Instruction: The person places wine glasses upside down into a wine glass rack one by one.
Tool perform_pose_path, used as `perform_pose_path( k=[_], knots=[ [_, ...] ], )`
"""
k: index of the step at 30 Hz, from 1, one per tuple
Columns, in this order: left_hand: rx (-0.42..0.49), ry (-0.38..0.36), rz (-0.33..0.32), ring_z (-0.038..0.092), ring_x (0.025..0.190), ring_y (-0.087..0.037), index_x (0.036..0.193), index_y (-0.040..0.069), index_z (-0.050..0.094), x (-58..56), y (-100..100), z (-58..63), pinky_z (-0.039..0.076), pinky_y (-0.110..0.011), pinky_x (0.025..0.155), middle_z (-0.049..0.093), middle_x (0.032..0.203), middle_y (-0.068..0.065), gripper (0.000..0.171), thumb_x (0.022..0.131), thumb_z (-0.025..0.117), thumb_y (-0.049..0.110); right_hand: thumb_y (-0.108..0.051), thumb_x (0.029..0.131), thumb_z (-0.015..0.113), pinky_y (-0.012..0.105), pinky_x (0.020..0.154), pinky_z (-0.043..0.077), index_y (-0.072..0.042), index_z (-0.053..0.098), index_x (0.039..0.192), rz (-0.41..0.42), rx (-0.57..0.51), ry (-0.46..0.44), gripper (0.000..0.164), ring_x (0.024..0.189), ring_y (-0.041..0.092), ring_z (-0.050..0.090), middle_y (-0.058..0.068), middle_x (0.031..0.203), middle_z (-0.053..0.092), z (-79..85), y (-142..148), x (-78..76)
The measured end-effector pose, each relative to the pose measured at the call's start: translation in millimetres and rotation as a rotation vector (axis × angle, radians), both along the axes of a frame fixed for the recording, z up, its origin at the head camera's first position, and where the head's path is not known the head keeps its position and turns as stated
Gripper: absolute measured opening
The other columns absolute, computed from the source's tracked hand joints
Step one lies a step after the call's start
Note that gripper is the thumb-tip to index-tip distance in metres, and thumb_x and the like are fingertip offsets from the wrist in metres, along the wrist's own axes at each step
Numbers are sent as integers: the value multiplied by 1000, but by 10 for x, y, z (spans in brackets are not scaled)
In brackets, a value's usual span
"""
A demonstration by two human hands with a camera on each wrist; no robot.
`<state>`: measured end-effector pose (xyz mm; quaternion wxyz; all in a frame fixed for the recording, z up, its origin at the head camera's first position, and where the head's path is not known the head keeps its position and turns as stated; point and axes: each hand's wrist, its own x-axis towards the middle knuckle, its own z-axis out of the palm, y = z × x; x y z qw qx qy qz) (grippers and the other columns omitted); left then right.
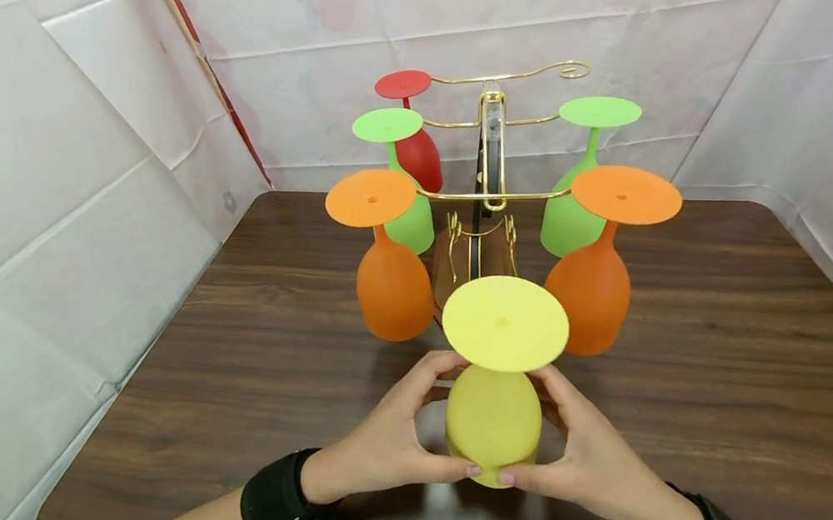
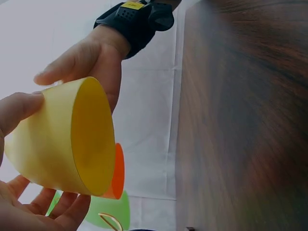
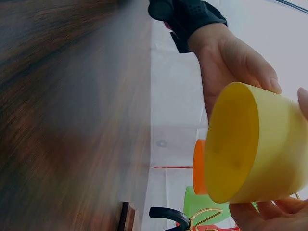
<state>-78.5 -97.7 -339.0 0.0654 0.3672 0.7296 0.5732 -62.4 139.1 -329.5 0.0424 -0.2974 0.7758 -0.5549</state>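
A yellow wine goblet [image 1: 493, 418] is held upside down, its round foot [image 1: 505, 323] on top. My left hand [image 1: 380, 441] grips the bowl from the left and my right hand [image 1: 604, 462] grips it from the right. Both thumbs press the side near me; the other fingers wrap toward the far side. In both wrist views the open mouth of the goblet's bowl [image 2: 94, 139] [image 3: 233, 144] faces the wooden table [image 2: 240, 120]. Right in front of it stands a gold wire rack [image 1: 494, 194] with goblets hanging foot-up from its arms.
On the rack's front arm hang an orange goblet [image 1: 395, 287] at left and another orange goblet [image 1: 594, 290] at right. Behind are a green goblet [image 1: 411, 222] at left, a green goblet [image 1: 572, 212] at right and a red goblet [image 1: 420, 160]. White sheeting [image 1: 78, 177] surrounds the table.
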Motion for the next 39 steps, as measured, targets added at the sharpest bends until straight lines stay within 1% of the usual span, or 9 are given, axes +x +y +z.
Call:
perform_pose_path(
  k=[3,7,11,17,26,31,34,36,39],
  knots=[
    [-10,42,0,43,122,-19,143,18,31,4,11,7,44,-39,98,39,137,-1,85,74,81,11,-13,71,84,24,93,46,-26,29,145,-26,0,10,93,114,10,50,0,131,48,-13,-21,6],
    [-1,42,-15,42,124,-19,144,17,31,-6,17,-3,43,-38,100,39,139,-2,85,74,80,10,-14,71,84,23,91,46,-27,29,145,-51,5,8,93,113,9,51,1,130,48,-19,-7,11],
    [37,4,-29,39,129,-22,144,16,30,-22,-1,-15,40,-40,103,37,144,-5,86,75,78,3,-13,70,84,23,87,49,-27,29,145,-104,33,21,94,111,7,51,2,130,48,-18,76,28],
    [58,-44,-30,37,132,-23,145,16,30,-31,-40,-33,38,-40,105,37,145,-4,83,77,76,0,-4,64,86,14,85,47,-21,31,145,-198,51,76,99,113,1,50,0,130,47,-19,296,66],
    [65,-73,-43,39,130,-24,143,17,32,-35,-28,-73,39,-37,104,41,142,-4,71,84,70,5,13,62,80,12,87,45,-6,27,147,-193,8,72,102,112,5,52,4,132,45,43,651,73],
    [73,-97,-30,41,128,-20,142,17,34,-22,-22,-90,39,-36,104,44,139,-5,59,90,60,5,25,60,72,17,76,52,3,32,142,-172,-99,52,94,100,8,60,6,126,52,53,991,25],
    [70,-102,-25,42,128,-20,141,16,35,-16,-19,-98,40,-36,103,45,138,-5,58,91,60,5,29,62,67,20,65,53,1,35,140,-220,-124,42,89,92,9,62,4,120,56,51,1181,-19],
    [65,-114,-21,42,127,-20,141,17,35,-12,-13,-97,40,-35,103,45,138,-5,59,90,60,3,27,64,67,19,62,52,-5,37,140,-311,-51,55,87,88,7,62,0,117,57,42,1278,-40],
    [63,-118,-22,42,127,-20,141,17,36,-11,-8,-100,39,-35,103,46,137,-5,59,89,60,2,25,68,67,17,64,51,-10,37,140,-392,11,42,85,89,5,61,-3,118,56,20,1397,-75]
  ],
)
